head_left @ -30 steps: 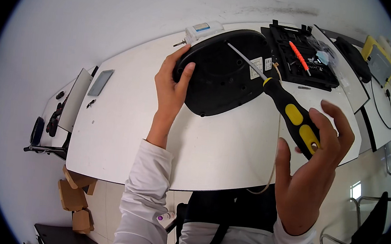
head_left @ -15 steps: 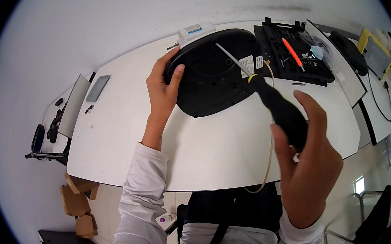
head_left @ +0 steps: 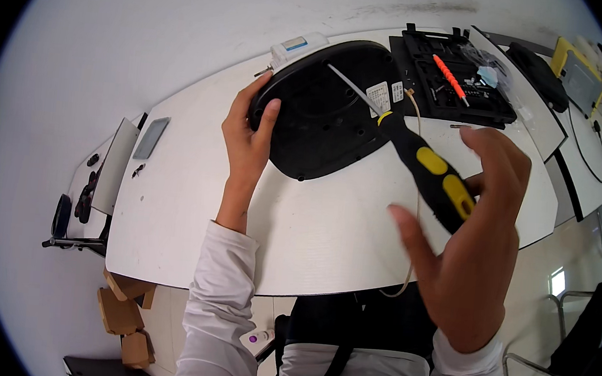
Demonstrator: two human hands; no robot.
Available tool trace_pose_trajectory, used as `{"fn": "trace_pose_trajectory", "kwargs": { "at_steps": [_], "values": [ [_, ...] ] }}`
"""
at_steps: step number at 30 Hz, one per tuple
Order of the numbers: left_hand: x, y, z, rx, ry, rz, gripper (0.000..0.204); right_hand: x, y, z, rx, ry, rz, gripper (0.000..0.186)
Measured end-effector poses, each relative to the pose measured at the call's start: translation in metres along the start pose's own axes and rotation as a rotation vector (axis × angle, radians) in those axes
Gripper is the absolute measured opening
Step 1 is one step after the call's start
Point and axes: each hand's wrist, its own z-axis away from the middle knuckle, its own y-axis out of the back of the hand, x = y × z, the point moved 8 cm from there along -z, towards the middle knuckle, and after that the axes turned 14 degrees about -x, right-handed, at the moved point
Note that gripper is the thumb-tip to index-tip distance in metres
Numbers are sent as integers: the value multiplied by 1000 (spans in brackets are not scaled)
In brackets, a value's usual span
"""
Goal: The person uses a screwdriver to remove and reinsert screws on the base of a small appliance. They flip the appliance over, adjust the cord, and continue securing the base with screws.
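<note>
A black, rounded plastic housing [head_left: 312,139] is tilted up on the white table, showing an underside with screw holes and white labels [head_left: 378,98]. My left hand [head_left: 249,130] grips its left edge, thumb on the underside and fingers behind the rim. A screwdriver [head_left: 418,155] with a black and yellow handle slants across it, its tip at a hole near the top edge. My right hand [head_left: 476,232] is at the handle's end, with the fingers curled around the far side and the thumb spread away from it. Where the palm meets the handle is hidden.
A beige cord [head_left: 409,262] runs from the housing over the table's front edge. Behind are a white bottle [head_left: 299,47] and a black tool case [head_left: 428,49] with an orange-handled tool [head_left: 451,81]. A grey phone-like slab [head_left: 151,138] lies left. A chair [head_left: 573,348] stands right.
The screwdriver's handle has turned, bringing its yellow pads into sight. My right thumb has swung left, away from the handle. My left hand keeps its hold on the housing.
</note>
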Motion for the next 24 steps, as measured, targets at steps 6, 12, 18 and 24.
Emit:
{"fn": "trace_pose_trajectory", "kwargs": {
  "at_steps": [6, 12, 18, 24],
  "values": [
    [-4, -1, 2, -30, 47, 14, 37, 2, -1, 1, -39, -10, 50, 41],
    [0, 3, 0, 38, -31, -5, 32, 8, 5, -6, 38, -32, 42, 39],
    [3, 1, -1, 33, -33, -7, 31, -5, 12, -6, 60, 73, 210, 40],
    [0, 4, -1, 18, -41, -13, 31, -7, 11, -11, 81, 17, 341, 44]
  ]
}}
